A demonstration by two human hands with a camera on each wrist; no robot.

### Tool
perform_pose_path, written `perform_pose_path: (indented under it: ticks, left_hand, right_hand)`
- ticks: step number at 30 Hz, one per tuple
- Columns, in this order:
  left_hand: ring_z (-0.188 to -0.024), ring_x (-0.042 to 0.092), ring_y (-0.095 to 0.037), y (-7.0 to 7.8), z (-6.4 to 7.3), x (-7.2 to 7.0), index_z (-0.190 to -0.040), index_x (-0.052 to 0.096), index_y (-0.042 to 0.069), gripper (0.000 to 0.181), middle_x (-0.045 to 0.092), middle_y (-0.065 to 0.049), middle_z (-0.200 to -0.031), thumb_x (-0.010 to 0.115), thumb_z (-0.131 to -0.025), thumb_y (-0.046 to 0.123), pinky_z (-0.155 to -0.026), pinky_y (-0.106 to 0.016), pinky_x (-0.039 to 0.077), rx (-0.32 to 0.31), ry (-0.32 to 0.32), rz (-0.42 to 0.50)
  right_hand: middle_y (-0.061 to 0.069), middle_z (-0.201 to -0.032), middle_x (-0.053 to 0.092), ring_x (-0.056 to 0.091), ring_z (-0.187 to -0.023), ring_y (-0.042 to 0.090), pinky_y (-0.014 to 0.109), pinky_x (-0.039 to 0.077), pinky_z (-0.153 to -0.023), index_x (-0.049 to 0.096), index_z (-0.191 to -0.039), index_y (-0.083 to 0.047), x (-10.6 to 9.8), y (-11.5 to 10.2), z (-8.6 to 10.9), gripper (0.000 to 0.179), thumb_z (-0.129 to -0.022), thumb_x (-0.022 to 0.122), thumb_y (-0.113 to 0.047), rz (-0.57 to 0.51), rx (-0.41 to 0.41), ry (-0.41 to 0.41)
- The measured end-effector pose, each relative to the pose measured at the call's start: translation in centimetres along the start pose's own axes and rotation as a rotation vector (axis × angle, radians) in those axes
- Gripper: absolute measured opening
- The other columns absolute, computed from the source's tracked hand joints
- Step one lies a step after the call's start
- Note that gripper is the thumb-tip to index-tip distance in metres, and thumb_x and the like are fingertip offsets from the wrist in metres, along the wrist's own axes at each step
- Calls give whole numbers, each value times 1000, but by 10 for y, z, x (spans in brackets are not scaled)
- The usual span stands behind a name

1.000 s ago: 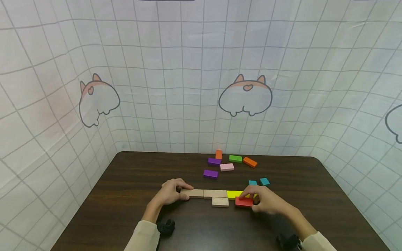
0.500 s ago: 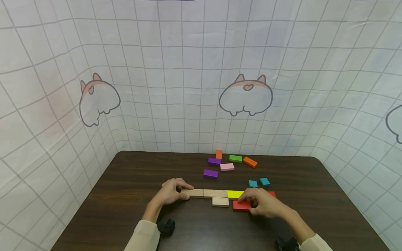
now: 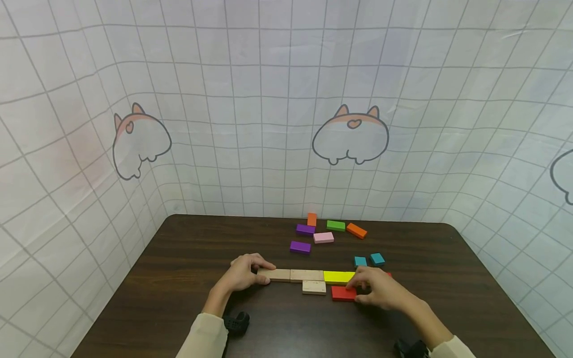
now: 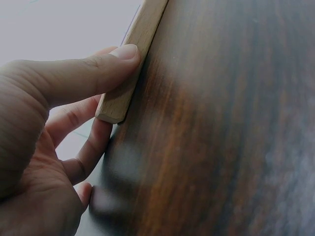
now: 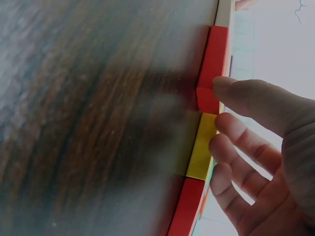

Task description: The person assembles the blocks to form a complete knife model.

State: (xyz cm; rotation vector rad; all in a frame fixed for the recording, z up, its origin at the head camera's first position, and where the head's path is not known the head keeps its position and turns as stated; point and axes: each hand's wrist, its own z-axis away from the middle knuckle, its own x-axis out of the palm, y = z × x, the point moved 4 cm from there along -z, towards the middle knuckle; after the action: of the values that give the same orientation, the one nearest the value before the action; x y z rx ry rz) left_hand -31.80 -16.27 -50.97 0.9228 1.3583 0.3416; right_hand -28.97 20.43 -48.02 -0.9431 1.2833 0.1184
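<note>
Pinching the leftmost wooden block (image 3: 279, 275) is the left hand (image 3: 245, 272); the right hand (image 3: 378, 288) holds, by its right end, the near red block (image 3: 342, 294) lying before the yellow block (image 3: 338, 277), perhaps touching it.

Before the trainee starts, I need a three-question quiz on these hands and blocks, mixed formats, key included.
1. Multiple choice: what colour is the block under the thumb of the right hand? a) green b) red c) pink
2. True or false: the left hand pinches a purple block.
3. Count: how many teal blocks lie on the table?

Key:
1. b, the red block.
2. False; it pinches a plain wooden block.
3. Two.
</note>
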Motion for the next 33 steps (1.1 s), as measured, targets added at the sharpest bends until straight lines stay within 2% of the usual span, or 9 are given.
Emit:
perform_pose_path:
  ticks: [5, 14, 26, 33]
  left_hand:
    - [-79, 44, -15, 0, 0, 0, -107, 81, 29, 27, 67, 11, -93, 86, -82, 20, -88, -50, 16, -1, 3, 0]
    - [-79, 45, -15, 0, 1, 0, -107, 81, 29, 27, 67, 11, -94, 86, -82, 19, -89, -51, 17, -1, 0, 8]
    - [-79, 46, -16, -1, 0, 0, -106, 81, 28, 26, 67, 10, -93, 86, -82, 18, -99, -58, 17, -5, 3, 17]
    - [-79, 46, -15, 0, 0, 0, -107, 81, 28, 26, 67, 10, -93, 86, -82, 18, -97, -56, 17, -2, 3, 14]
  right_hand:
    - [-5, -101, 64, 52, -78, 6, 22, 47, -68, 79, -109, -18, 0, 1, 1, 21, -89, 81, -18, -10, 11, -2]
    - [-5, -96, 63, 49, -73, 5, 21, 45, -65, 79, -109, -20, 3, 1, -4, 21, -88, 80, -19, 33, 20, 13]
    - [-7, -97, 63, 50, -74, 6, 21, 44, -63, 78, -108, -21, 4, -2, -10, 21, -87, 81, -20, 84, 20, 52]
    - [-6, -95, 64, 50, -72, 6, 21, 45, -63, 78, -106, -18, 4, -5, -13, 21, -86, 83, -19, 98, 25, 54]
